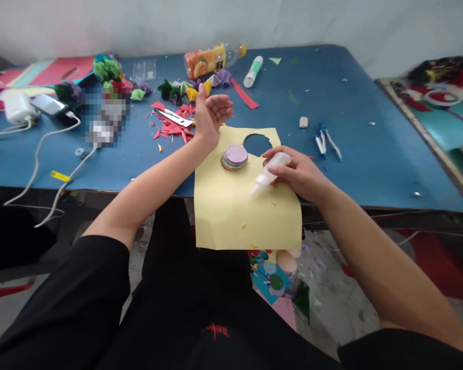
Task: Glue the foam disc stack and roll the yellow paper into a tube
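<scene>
My right hand [293, 172] is wrapped round a white glue bottle [272, 169], whose nozzle points down and left over a yellow paper sheet [231, 216]. My left hand [212, 115] is raised at the sheet's upper left edge, palm turned up, fingers loosely bent, holding nothing. Between the hands, a stack of paper discs [235, 156], lilac on top, lies on the sheet. Right of the stack, a round hole shows the blue table through the paper. The sheet's front part hangs past the table edge.
Scissors [175, 118] lie among red scraps beyond my left hand. Behind are folded paper pieces, an orange-labelled bottle [206, 60] and a glue stick [253, 71]. An eraser [303, 122] and a compass [329, 141] lie right. Phones and white cables [38, 154] occupy the left.
</scene>
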Tool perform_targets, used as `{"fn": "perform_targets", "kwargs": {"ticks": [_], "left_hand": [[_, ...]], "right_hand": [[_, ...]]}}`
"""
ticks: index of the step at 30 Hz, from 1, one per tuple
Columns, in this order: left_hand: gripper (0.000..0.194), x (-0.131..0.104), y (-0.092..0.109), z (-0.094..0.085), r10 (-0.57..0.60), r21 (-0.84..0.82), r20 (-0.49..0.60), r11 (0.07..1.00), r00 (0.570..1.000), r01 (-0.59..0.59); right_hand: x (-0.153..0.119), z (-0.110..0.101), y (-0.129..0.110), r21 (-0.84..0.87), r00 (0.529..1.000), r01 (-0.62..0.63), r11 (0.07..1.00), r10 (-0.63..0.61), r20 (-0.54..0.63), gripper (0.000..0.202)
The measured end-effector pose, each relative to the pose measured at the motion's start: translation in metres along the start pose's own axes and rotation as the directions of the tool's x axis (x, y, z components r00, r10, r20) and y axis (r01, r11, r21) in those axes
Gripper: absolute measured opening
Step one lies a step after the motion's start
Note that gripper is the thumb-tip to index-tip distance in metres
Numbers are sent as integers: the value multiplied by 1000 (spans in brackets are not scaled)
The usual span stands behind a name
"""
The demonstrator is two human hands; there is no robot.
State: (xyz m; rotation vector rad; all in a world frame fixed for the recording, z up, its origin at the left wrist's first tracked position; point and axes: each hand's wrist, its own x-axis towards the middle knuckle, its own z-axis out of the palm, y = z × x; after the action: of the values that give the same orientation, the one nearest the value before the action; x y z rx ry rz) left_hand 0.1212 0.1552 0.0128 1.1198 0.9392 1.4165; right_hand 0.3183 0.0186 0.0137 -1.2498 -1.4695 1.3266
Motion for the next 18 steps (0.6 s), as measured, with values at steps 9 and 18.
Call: {"fn": "perform_targets", "kwargs": {"ticks": [9, 18], "left_hand": [[83, -10, -1, -1, 214, 216, 4, 953, 977, -210], [55, -17, -6, -18, 342, 564, 466, 596, 816, -572]], "right_hand": [[-1, 0, 2, -14, 999, 31, 999, -31, -12, 30], [2, 2, 2, -18, 998, 55, 998, -55, -37, 40]]}}
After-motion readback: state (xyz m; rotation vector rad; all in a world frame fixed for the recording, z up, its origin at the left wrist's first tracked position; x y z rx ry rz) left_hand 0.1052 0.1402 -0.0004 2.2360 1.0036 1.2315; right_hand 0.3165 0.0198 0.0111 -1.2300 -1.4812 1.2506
